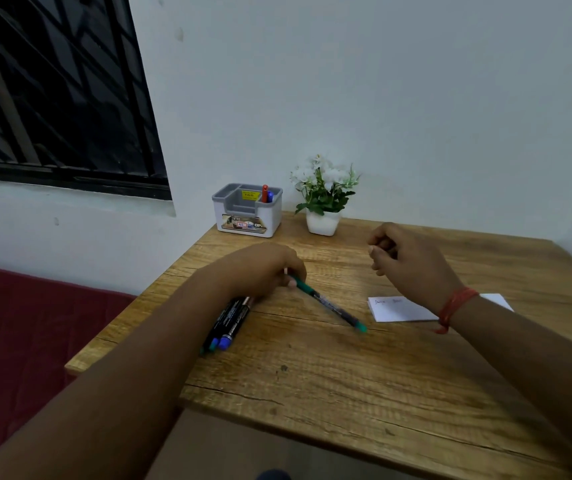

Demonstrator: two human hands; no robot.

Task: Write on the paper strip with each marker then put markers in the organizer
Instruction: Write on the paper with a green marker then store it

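Note:
My left hand (263,268) pinches the capped end of a green marker (333,306), which slants down to the right with its far end near the table. Under my left wrist lie several more markers (229,323) with blue and green ends. A white paper strip (402,308) with faint writing lies on the table, partly hidden by my right wrist. My right hand (405,258) hovers above the table with loosely curled fingers and holds nothing. The grey and white organizer (248,211) stands at the table's back left corner with a red marker (264,192) and a blue marker (270,196) in it.
A white pot of white flowers (324,199) stands right of the organizer against the wall. The wooden table (312,375) ends at its left edge above a dark red surface (18,323). A dark window fills the upper left.

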